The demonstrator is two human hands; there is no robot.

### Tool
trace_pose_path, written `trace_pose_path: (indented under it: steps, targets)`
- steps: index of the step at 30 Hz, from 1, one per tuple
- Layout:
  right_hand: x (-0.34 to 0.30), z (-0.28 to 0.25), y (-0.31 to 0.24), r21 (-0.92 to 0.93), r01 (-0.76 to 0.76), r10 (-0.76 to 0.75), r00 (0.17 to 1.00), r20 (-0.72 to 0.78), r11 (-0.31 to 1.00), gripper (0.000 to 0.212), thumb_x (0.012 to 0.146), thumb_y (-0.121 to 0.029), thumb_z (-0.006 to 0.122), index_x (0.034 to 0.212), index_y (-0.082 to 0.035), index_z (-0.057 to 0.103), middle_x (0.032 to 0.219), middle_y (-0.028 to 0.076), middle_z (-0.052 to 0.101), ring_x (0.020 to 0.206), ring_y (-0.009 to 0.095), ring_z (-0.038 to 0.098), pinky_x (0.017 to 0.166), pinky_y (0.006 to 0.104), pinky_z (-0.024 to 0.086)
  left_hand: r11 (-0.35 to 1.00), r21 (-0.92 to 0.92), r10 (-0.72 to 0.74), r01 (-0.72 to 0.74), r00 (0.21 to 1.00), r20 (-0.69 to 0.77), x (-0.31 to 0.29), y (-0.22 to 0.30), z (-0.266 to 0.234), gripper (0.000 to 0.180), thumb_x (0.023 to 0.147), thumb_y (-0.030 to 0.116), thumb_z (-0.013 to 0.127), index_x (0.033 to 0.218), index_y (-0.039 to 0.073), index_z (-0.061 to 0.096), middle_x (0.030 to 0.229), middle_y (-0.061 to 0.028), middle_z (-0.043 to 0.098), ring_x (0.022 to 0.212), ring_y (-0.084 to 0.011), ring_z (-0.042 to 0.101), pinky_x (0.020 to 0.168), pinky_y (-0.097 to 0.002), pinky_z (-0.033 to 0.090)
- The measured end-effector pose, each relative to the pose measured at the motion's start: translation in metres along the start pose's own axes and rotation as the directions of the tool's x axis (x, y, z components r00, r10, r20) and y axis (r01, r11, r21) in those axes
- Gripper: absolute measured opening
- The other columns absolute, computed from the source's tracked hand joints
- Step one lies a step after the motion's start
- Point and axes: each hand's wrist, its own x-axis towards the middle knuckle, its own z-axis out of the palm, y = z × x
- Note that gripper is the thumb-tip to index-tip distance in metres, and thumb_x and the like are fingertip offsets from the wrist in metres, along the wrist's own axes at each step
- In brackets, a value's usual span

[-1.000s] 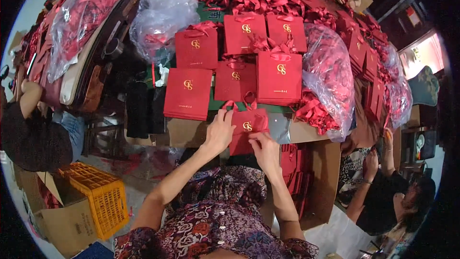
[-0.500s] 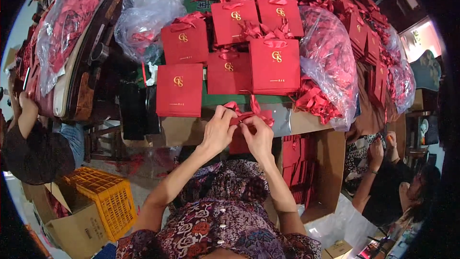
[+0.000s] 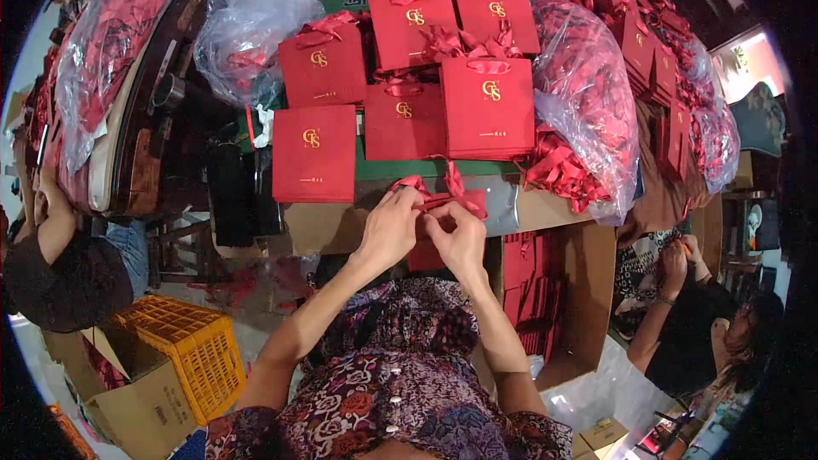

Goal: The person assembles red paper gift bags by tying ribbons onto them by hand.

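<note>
At the table's near edge, my left hand [image 3: 392, 223] and my right hand [image 3: 457, 237] are close together, fingers pinched at the top of a red paper gift bag [image 3: 421, 257]. My left hand covers much of the bag's upper edge. A red ribbon [image 3: 454, 179] rises in a loop just beyond my fingers. What each fingertip grips is partly hidden. Right beyond my hands stand stacks of similar red bags with gold print: a left stack [image 3: 313, 153], a middle stack [image 3: 405, 123] and a right stack [image 3: 487, 108].
Clear plastic sacks of red ribbon [image 3: 588, 111] flank the stacks. Below the table at right, a cardboard box [image 3: 588, 307] holds red bags. A yellow crate [image 3: 183, 349] stands at lower left. Co-workers sit at left [image 3: 68, 264] and right [image 3: 707, 324].
My right fingers have curled in closer to my left hand at the bag's top. The stacks appear slightly higher and further left in the picture. The right co-worker's hands have come together.
</note>
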Motion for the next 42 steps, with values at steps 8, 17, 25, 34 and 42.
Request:
trace_pose_path:
  steps: [8,17,25,34,42]
  targets:
    - [-0.001,0.005,-0.003,-0.005,-0.040,0.040,0.998,-0.038,0.999,0.015,0.081,-0.015,0.072,0.086,-0.002,0.069,0.077,0.014,0.071,0.071,0.026,0.071,0.067,0.0360,0.054,0.984,0.167,0.072,-0.059,0.995,-0.072,-0.010,0.008,0.010,0.011,0.086,0.002,0.057,0.097,0.003,0.054,0.091,-0.0167,0.062,0.089,-0.0367,0.058,0.077,-0.0451,0.048]
    - [-0.006,-0.007,-0.007,-0.131,0.181,-0.180,0.983,0.014,0.975,0.016,0.083,-0.007,0.070,0.096,-0.002,0.061,0.084,0.019,0.066,0.077,0.038,0.066,0.067,0.0436,0.052,0.997,0.015,0.071,-0.071,0.997,-0.042,-0.009,0.009,0.007,0.007,0.090,0.004,0.055,0.097,0.002,0.054,0.091,-0.0180,0.061,0.090,-0.0399,0.057,0.077,-0.0470,0.047]
    - [0.009,-0.039,-0.024,-0.301,0.378,-0.388,0.921,0.028,0.876,0.009,0.086,-0.010,0.068,0.092,-0.004,0.069,0.088,0.012,0.063,0.086,0.033,0.059,0.074,0.0411,0.047,0.994,-0.101,-0.040,0.033,0.996,-0.074,-0.011,-0.001,0.006,0.021,0.082,0.011,0.074,0.098,0.004,0.062,0.088,-0.0122,0.064,0.074,-0.0263,0.061,0.063,-0.0351,0.051]
    - [0.030,-0.041,0.008,-0.288,0.363,-0.247,0.896,0.369,0.886,0.012,0.087,-0.018,0.064,0.088,-0.009,0.072,0.088,0.010,0.068,0.090,0.029,0.063,0.084,0.0402,0.045,0.971,-0.059,0.223,-0.233,0.965,-0.135,-0.020,0.001,0.012,0.011,0.083,0.008,0.070,0.090,0.006,0.063,0.089,-0.0095,0.060,0.087,-0.0305,0.059,0.076,-0.0399,0.050]
    - [0.036,-0.031,0.013,0.033,0.206,-0.207,0.939,0.273,0.978,0.012,0.083,-0.012,0.067,0.088,-0.002,0.073,0.083,0.010,0.067,0.080,0.020,0.066,0.074,0.0314,0.050,0.963,-0.102,0.236,-0.248,0.964,-0.124,-0.013,0.004,0.004,0.012,0.080,0.005,0.074,0.086,0.004,0.064,0.084,-0.0100,0.060,0.081,-0.0283,0.061,0.070,-0.0366,0.049]
